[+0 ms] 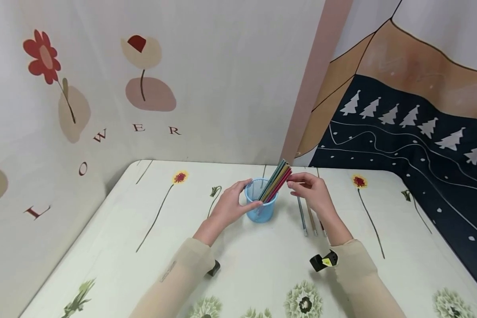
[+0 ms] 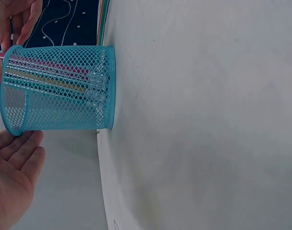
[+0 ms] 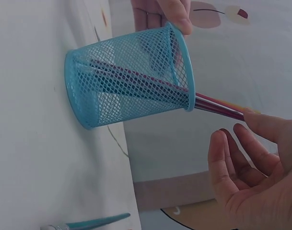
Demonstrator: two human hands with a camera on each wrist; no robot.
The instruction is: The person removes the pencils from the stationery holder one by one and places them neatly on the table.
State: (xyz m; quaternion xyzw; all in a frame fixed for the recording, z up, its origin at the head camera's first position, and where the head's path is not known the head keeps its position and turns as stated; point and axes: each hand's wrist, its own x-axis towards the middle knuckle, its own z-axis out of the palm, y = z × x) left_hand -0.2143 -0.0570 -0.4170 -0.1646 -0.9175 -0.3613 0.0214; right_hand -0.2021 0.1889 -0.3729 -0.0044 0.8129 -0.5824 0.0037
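Observation:
A light-blue mesh pencil cup (image 1: pixel 261 214) stands upright on the table, and a bundle of teal, gold and dark-pink pencils (image 1: pixel 276 181) leans to the right in it. My left hand (image 1: pixel 231 204) holds the cup near its rim, thumb on the near side and fingers on the far side. Beside the pencils' upper ends is my right hand (image 1: pixel 313 192); in the right wrist view its thumb (image 3: pixel 265 125) appears to touch them, while the other fingers bend loosely, apart from the bundle. Under the right hand lie a blue-grey pencil (image 1: pixel 302 216), a gold pencil (image 1: pixel 312 220) and a dark one (image 1: pixel 323 229).
The table (image 1: pixel 262 265) has a pale cloth printed with flowers. Behind it hangs a white curtain (image 1: pixel 222 88) with flower prints and letters. To the right is a dark cloth (image 1: pixel 381 145) with white trees. Each wrist wears a small black camera (image 1: pixel 323 261).

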